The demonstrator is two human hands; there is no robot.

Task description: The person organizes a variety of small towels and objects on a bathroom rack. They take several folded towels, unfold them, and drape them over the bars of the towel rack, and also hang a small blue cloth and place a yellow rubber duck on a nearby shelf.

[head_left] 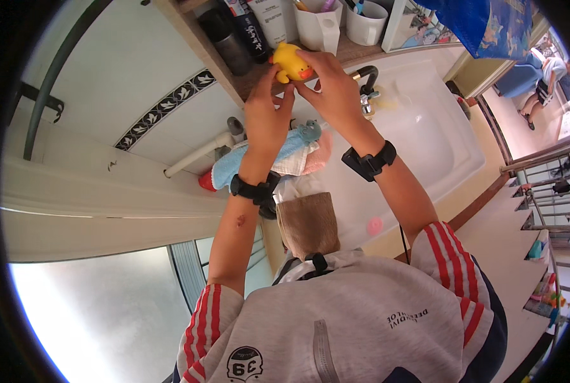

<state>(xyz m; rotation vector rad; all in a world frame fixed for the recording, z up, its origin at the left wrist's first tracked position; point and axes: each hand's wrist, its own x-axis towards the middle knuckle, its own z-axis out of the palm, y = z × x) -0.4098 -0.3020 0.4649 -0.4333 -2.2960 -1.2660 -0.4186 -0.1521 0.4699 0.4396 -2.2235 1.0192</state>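
At the edge of the wooden shelf [254, 82], a yellow rubber duck [289, 59] with an orange bill sits between my two hands. My left hand [267, 118] closes its fingertips on the duck's lower left side. From the right, my right hand [337, 96] has its fingers against the duck near the bill. Behind it on the shelf stand a dark bottle [224, 41], a black tube [250, 32], a white tube [270, 22] and a white cup [317, 29] with a toothbrush-like handle in it.
A second white cup [365, 27] stands further right. Below are a tap [368, 102], a white basin [419, 127], a blue towel [259, 156] and a brown cloth [308, 225]. A blue bag [482, 25] hangs at upper right. A person [548, 80] sits in the distance.
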